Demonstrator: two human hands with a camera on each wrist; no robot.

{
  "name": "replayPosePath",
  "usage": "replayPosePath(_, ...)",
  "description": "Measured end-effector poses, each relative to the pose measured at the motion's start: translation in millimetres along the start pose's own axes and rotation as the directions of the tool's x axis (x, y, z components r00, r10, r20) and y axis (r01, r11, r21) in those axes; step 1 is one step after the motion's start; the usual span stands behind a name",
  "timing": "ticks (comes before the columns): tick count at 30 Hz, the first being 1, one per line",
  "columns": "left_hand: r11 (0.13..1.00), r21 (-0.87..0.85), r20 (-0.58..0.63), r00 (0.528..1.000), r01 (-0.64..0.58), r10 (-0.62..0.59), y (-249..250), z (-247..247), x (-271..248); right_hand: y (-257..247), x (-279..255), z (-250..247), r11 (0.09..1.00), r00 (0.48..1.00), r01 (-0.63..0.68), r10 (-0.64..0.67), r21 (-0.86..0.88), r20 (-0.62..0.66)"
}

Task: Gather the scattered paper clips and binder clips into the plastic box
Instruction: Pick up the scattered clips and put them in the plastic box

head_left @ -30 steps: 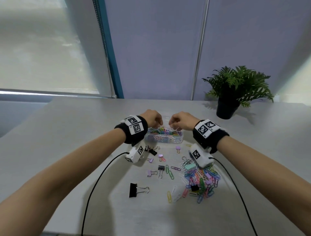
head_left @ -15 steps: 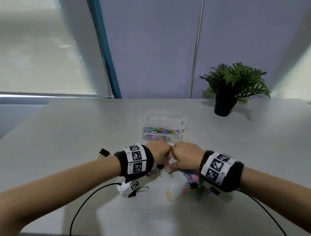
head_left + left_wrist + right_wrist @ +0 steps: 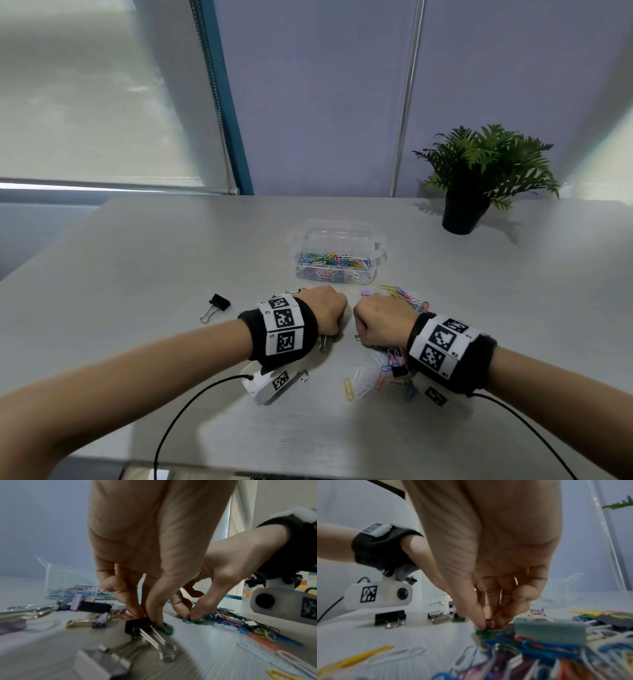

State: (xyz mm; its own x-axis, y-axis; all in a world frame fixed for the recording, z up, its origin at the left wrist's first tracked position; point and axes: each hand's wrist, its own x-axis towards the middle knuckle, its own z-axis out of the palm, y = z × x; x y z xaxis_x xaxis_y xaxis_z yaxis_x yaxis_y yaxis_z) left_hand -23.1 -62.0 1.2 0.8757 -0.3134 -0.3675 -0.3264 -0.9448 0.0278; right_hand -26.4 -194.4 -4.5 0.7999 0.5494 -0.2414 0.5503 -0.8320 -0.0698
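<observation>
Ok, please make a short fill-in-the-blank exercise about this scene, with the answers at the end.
1. The plastic box already holds many colourful ____ clips.
2. The left hand pinches a ____ binder clip on the table.
3. The right hand pinches a ____ paper clip.
4. The potted plant stands in a ____ pot.

Answers: paper; black; green; black

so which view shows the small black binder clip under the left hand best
The left wrist view: the black binder clip fills the centre, the left hand pinching it. The head view hides it under that hand; the right wrist view shows it small and far.
</observation>
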Motion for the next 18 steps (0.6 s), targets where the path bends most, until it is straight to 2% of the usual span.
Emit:
replayPosePath(5,0.997,0.041,-0.003,0.998,-0.068,0.068,-0.8,5.6,-4.8,-5.6,-7.9,-0.5,0.994,0.998,0.061,-0.064,-0.093,-0.025)
replayPosePath(10,0.987,-0.014,0.023,0.987,-0.160,0.160,-9.5,6.8,-12.8,15.9,-8.3,-16.6,0.974,0.998,0.057,-0.057,0.221,-0.005)
replayPosePath(13,0.965,-0.117,-0.036,0.972,-0.235,0.232,-14.1,2.3,-18.6,27.6,-14.3,-25.0,0.928,0.996,0.081,-0.090,0.362,0.008)
replayPosePath(16,0.920,-0.208,-0.120,0.943,-0.331,0.312,-5.6,0.1,-28.4,32.1,-19.6,-21.2,0.932,0.996,0.084,-0.092,0.354,0.005)
replayPosePath(18,0.902,-0.189,-0.118,0.921,-0.387,0.370,5.9,6.9,-34.3,31.0,-21.5,-15.1,0.956,0.996,0.086,-0.091,0.280,0.004)
